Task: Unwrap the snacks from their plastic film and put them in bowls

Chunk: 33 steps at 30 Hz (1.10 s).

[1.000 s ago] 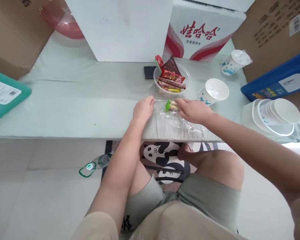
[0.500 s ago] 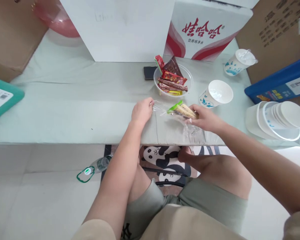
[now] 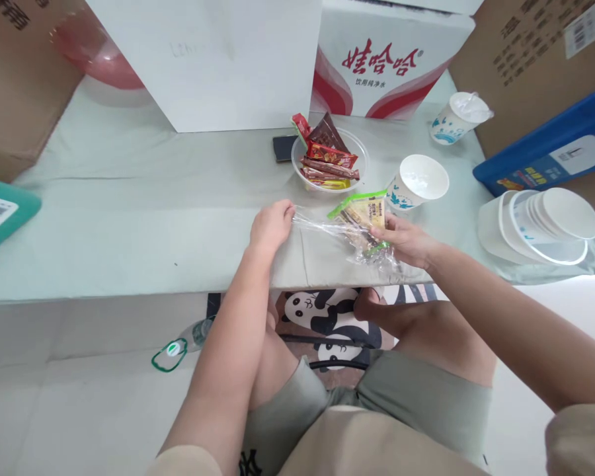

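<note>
My left hand is closed on one end of a clear plastic film, which is pulled taut toward the right. My right hand grips a snack packet with green edges and a cream label, thumb on its front. Crumpled film hangs around the packet's lower side and under the right fingers. Just beyond the packet sits a clear bowl of wrapped snacks. A white paper cup with a blue pattern stands close behind my right hand.
A dark flat object lies beside the bowl. White boxes stand at the back. To the right are another paper cup, a blue container and stacked tubs with cups. A green container is at the left.
The packet has turned so its labelled face shows. The film between my hands is stretched longer and tighter. The whole view has shifted slightly.
</note>
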Each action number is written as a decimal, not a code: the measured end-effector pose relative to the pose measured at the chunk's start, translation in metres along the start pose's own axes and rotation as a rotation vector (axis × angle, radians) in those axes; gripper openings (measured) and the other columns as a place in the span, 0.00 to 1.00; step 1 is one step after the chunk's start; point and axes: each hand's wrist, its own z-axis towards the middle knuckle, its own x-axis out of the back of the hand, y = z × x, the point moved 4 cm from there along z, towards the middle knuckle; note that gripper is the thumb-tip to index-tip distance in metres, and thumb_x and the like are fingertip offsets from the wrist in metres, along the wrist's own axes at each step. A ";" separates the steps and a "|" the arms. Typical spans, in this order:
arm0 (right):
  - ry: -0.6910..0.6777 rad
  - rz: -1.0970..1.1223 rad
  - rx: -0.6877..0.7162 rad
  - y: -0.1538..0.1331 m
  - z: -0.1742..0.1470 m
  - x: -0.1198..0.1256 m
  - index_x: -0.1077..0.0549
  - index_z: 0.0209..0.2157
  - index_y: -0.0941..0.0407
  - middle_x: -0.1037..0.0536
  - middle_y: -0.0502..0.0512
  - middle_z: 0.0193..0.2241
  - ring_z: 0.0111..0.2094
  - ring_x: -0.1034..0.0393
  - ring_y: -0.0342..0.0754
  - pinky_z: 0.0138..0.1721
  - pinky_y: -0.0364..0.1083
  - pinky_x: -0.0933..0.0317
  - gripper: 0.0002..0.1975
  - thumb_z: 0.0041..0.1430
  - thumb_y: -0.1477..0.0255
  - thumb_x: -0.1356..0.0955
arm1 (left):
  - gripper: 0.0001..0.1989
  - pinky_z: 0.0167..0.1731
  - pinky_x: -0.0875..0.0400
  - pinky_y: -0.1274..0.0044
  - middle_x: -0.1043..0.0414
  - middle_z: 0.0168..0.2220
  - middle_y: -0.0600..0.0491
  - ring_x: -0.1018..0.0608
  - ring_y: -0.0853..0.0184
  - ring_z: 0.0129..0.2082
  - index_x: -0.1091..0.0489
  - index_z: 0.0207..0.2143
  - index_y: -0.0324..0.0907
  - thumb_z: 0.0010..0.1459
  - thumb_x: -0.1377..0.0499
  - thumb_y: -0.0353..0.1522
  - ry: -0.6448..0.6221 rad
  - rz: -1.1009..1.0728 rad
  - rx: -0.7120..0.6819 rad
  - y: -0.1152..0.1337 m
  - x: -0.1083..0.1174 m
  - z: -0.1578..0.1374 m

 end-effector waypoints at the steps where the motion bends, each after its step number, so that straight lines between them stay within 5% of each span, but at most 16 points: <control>1: 0.028 -0.029 -0.018 -0.001 0.000 0.000 0.27 0.47 0.48 0.18 0.54 0.48 0.49 0.24 0.54 0.52 0.54 0.30 0.29 0.45 0.55 0.21 | 0.15 0.40 0.37 0.73 0.19 0.42 0.46 0.22 0.59 0.43 0.24 0.46 0.45 0.70 0.50 0.36 0.002 0.002 -0.003 0.000 0.000 -0.001; 6: 0.192 -0.640 -0.031 -0.023 0.004 -0.009 0.30 0.37 0.52 0.20 0.55 0.39 0.41 0.25 0.53 0.40 0.50 0.32 0.18 0.56 0.53 0.28 | 0.15 0.38 0.38 0.72 0.20 0.41 0.46 0.22 0.58 0.41 0.24 0.46 0.44 0.69 0.50 0.36 0.018 -0.014 -0.036 0.002 -0.002 -0.001; 12: 0.201 -1.266 0.072 -0.043 0.013 -0.044 0.30 0.50 0.53 0.19 0.58 0.40 0.38 0.26 0.57 0.34 0.50 0.37 0.25 0.53 0.57 0.27 | 0.14 0.38 0.38 0.72 0.20 0.40 0.47 0.22 0.59 0.41 0.24 0.44 0.44 0.69 0.50 0.36 0.036 -0.038 -0.056 0.002 -0.003 0.001; 15: 0.193 -1.245 0.080 -0.036 0.016 -0.041 0.28 0.44 0.54 0.20 0.59 0.37 0.38 0.26 0.58 0.35 0.51 0.36 0.20 0.55 0.56 0.29 | 0.14 0.38 0.38 0.72 0.20 0.40 0.46 0.22 0.58 0.41 0.24 0.44 0.44 0.70 0.50 0.35 0.028 -0.038 -0.063 0.000 -0.002 0.000; 19: 0.225 -0.823 0.214 -0.013 0.010 -0.018 0.29 0.42 0.53 0.20 0.55 0.37 0.38 0.25 0.56 0.40 0.54 0.31 0.21 0.54 0.53 0.29 | 0.15 0.38 0.38 0.72 0.19 0.41 0.46 0.22 0.58 0.42 0.24 0.45 0.44 0.70 0.50 0.34 0.030 -0.038 -0.036 -0.004 0.002 -0.003; 24: 0.486 -0.337 0.529 -0.010 -0.010 0.014 0.30 0.42 0.51 0.20 0.55 0.40 0.40 0.24 0.56 0.44 0.58 0.29 0.22 0.53 0.50 0.27 | 0.15 0.40 0.36 0.72 0.19 0.44 0.45 0.21 0.57 0.44 0.24 0.47 0.45 0.70 0.50 0.35 0.024 -0.036 -0.012 -0.006 0.006 -0.004; 28: 0.583 -0.541 0.756 -0.071 -0.011 0.010 0.28 0.41 0.49 0.21 0.55 0.39 0.40 0.26 0.57 0.43 0.57 0.30 0.19 0.55 0.52 0.28 | 0.16 0.41 0.35 0.71 0.19 0.45 0.44 0.20 0.56 0.46 0.24 0.49 0.44 0.70 0.51 0.35 -0.001 -0.007 -0.021 0.000 0.003 -0.001; 33: 0.416 -1.092 0.802 -0.141 0.032 -0.033 0.28 0.46 0.51 0.22 0.57 0.42 0.43 0.28 0.58 0.44 0.56 0.34 0.18 0.57 0.57 0.28 | 0.17 0.42 0.34 0.72 0.18 0.47 0.44 0.20 0.55 0.48 0.24 0.49 0.44 0.70 0.52 0.35 -0.012 0.018 -0.016 0.007 -0.001 0.002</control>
